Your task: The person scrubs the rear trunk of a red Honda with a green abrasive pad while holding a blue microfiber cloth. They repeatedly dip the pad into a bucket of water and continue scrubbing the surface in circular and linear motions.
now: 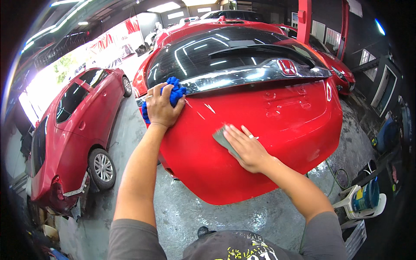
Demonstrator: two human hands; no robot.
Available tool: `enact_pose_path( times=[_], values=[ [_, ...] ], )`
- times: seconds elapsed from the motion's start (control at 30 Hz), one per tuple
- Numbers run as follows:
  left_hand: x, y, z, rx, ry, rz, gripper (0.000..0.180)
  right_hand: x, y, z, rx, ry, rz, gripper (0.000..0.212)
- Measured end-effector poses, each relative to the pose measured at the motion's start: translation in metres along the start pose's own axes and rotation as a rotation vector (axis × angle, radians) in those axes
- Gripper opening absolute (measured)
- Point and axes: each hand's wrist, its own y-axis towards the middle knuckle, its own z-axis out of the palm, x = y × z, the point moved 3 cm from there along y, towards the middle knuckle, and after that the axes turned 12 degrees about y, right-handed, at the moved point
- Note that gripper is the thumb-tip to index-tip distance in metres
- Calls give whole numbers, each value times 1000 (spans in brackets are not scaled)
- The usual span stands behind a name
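A bunched blue microfiber cloth [177, 92] is in my left hand [162, 106], closed round it at the upper left corner of a red car tailgate [260, 143]. My right hand [247, 149] presses a grey-green piece of sandpaper [226, 142] against the middle of the panel, its fingers laid together over the sheet. Part of the sheet is hidden under the palm. Wet-looking streaks and light reflections show on the red paint. Above the panel runs a chrome trim strip [216, 82] with a red badge [286, 67], below the dark rear window [195, 52].
To the left stands a darker red car [78, 117] with a damaged rear corner. A white plastic chair [346, 201] carrying a blue bucket [366, 196] is at the right, near a hose [341, 177] on the grey floor [182, 216]. A red post [304, 19] rises at the back right.
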Motion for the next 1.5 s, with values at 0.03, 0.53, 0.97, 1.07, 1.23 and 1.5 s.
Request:
enact_pose_path(
  times=[0.03, 0.53, 0.97, 1.07, 1.23, 1.5],
  values=[
    [-4, 2, 1, -7, -43, -4, 49, -1, 29, 5, -63, -25, 4, 65],
    [18, -6, 11, -63, -164, -29, 48, 8, 99, 17, -75, 67, 7, 69],
    [15, -1, 4, -88, -205, -39, 52, 21, 137, 16, -92, 147, -18, 76],
    [15, -1, 2, -83, -217, -35, 53, 22, 147, 11, -98, 148, -48, 75],
    [14, -3, -4, -105, -227, -48, 53, 29, 38, -10, 75, -69, 92, 73],
    [12, 1, -5, -92, -222, -39, 51, 14, 135, 16, -90, -100, 164, 70]
  ],
)
